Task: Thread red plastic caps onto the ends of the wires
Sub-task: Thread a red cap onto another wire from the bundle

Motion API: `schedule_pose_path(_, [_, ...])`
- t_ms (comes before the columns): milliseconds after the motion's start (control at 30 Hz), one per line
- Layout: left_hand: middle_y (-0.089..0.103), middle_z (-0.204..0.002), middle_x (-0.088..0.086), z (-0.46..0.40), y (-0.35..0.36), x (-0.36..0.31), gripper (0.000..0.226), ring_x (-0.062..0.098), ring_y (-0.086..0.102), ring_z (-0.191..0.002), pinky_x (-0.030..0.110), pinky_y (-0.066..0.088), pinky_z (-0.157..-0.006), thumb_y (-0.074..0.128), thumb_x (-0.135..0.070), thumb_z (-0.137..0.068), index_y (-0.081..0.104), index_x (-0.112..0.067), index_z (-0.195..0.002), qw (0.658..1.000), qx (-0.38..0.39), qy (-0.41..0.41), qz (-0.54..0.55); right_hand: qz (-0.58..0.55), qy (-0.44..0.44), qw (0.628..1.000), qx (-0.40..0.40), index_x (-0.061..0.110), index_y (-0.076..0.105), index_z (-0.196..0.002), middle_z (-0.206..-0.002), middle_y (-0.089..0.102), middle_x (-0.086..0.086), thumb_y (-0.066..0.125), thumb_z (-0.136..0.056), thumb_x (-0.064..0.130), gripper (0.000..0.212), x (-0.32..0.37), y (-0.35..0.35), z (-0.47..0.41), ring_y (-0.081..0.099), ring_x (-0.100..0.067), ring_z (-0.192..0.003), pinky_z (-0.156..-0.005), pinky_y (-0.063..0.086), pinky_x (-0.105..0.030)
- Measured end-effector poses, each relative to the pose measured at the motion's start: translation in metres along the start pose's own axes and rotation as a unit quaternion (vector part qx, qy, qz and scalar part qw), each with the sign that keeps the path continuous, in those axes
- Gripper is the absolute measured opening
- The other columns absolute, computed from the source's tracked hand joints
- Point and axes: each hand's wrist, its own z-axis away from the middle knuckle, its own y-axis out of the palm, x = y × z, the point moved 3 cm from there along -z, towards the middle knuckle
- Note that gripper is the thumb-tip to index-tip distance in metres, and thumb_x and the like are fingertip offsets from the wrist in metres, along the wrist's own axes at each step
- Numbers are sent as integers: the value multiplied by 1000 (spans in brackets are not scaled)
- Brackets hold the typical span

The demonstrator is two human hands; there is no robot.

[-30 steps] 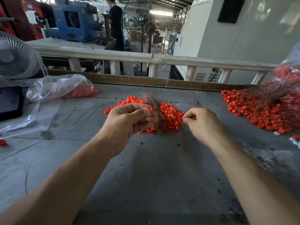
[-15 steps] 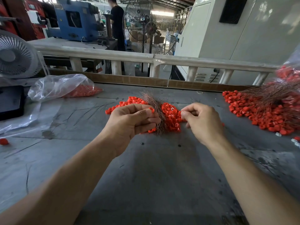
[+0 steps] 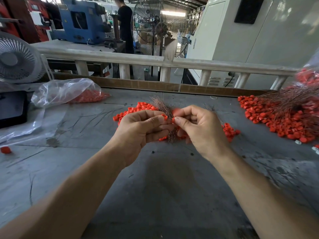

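My left hand (image 3: 143,128) grips a bundle of thin copper-brown wires (image 3: 162,107) that fans out above its fingers and pokes out below them. A red cap (image 3: 164,116) sits at its fingertips. My right hand (image 3: 198,128) pinches a small red plastic cap (image 3: 173,120) between thumb and forefinger, right against the left fingertips. Both hands meet above a loose pile of red caps (image 3: 141,106) on the grey table (image 3: 165,187). Whether a wire is inside the pinched cap is hidden.
At the right lies a large heap of capped wires (image 3: 283,114). A clear plastic bag of red caps (image 3: 69,91) and a white fan (image 3: 15,61) stand at the left. One stray cap (image 3: 5,150) lies at the far left. A cardboard strip and a railing (image 3: 165,61) bound the table's far edge.
My right hand has risen from the cap pile and moved left, bringing a red cap up to the left hand's fingertips. The left hand has kept its grip on the wire bundle.
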Motion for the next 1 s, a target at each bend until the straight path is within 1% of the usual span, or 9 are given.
schedule_pose_path(100, [75,-101,22,0,-1,-1,35,32,75,-96,30,62,-76,75,-14,-75,68,0,-106,1000,3,6,1,9,-10,1000,6,27,77,-92,-68,72,2,69,-96,13,17,3,-1,2,71,-15,-65,-50,56,-28])
schedule_pose_path(167, [75,-100,22,-1,-2,-2,33,31,75,-95,30,62,-76,75,-14,-76,68,-1,-105,1000,3,10,3,8,-13,1000,17,29,79,-96,-72,74,2,69,-96,13,19,4,-1,3,73,-17,-71,-55,59,-32])
schedule_pose_path(300, [75,-96,20,0,-2,-2,32,29,75,-91,29,62,-75,74,-12,-77,68,0,-106,1000,5,15,9,4,-22,999,28,29,80,-102,-78,77,10,71,-95,14,19,4,0,3,73,-9,-75,-57,55,-22])
schedule_pose_path(467, [75,-99,22,0,-1,-1,32,28,76,-92,29,61,-75,77,-15,-75,70,-2,-104,999,17,27,-7,9,-34,999,0,30,80,-97,-76,75,13,73,-94,17,15,3,-1,2,72,-9,-73,-63,55,-26])
schedule_pose_path(533, [76,-100,22,-1,0,-1,30,28,76,-92,30,61,-76,76,-14,-77,70,-2,-104,999,22,32,-20,13,-44,999,-21,30,80,-96,-79,76,13,74,-93,17,14,5,-1,2,73,-9,-76,-65,57,-28])
schedule_pose_path(633, [76,-98,22,0,2,0,30,29,76,-94,31,61,-76,75,-15,-79,69,-1,-105,998,26,40,-34,52,-83,994,-37,28,80,-97,-85,76,16,75,-93,17,12,11,-2,4,72,-5,-83,-71,58,-22])
schedule_pose_path(733, [76,-96,21,1,5,0,31,28,77,-92,29,61,-75,74,-15,-79,68,0,-106,997,24,51,-52,96,-126,987,-37,24,79,-98,-86,75,16,76,-92,15,11,16,-3,7,71,-2,-86,-75,53,-12])
schedule_pose_path(900, [76,-94,23,2,7,-2,27,27,77,-88,30,62,-76,72,-13,-80,69,0,-103,993,19,74,-85,130,-169,977,-33,19,80,-98,-89,75,13,76,-91,12,10,23,-4,8,70,-4,-88,-76,51,-10])
schedule_pose_path(1000, [76,-94,23,2,6,-2,19,29,76,-89,30,62,-77,70,-6,-86,69,0,-104,990,15,88,-105,140,-183,973,-30,17,80,-98,-91,75,11,77,-91,11,10,26,-5,9,70,-5,-90,-79,51,-12])
